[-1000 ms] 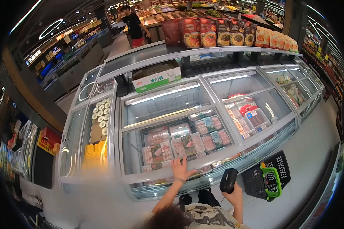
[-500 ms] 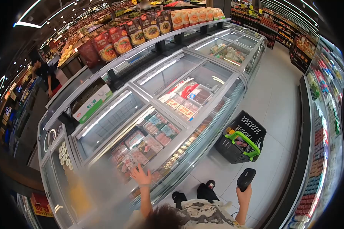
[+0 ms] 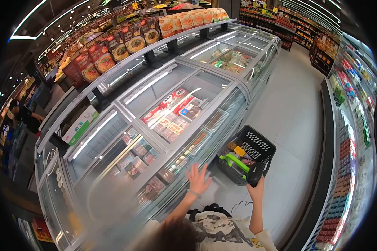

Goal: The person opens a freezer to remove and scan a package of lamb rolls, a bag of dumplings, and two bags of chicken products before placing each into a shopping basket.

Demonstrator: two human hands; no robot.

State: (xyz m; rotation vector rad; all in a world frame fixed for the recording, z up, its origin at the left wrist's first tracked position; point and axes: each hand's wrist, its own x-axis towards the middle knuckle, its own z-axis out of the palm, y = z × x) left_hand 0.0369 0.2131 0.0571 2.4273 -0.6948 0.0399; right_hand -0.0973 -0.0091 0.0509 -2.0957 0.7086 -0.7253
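Note:
My left hand is open with its fingers spread, holding nothing, beside the front edge of the glass-topped freezer. My right hand is wrapped round a rounded black device whose exact kind I cannot make out. That device overlaps the near right side of a black shopping basket on the floor. The basket has a green handle, and a yellow-capped item and other goods lie inside. Under the freezer glass are packs of meat and red-and-white packages.
Pouches of food line the shelf above the freezers. A white-and-green box stands at the left. A refrigerated shelf borders the tiled aisle on the right. Another person stands at far left.
My left hand has moved right, from above the freezer's meat packs to its front edge. My right hand has brought the black device up against the basket in view. The freezers have shifted left in view.

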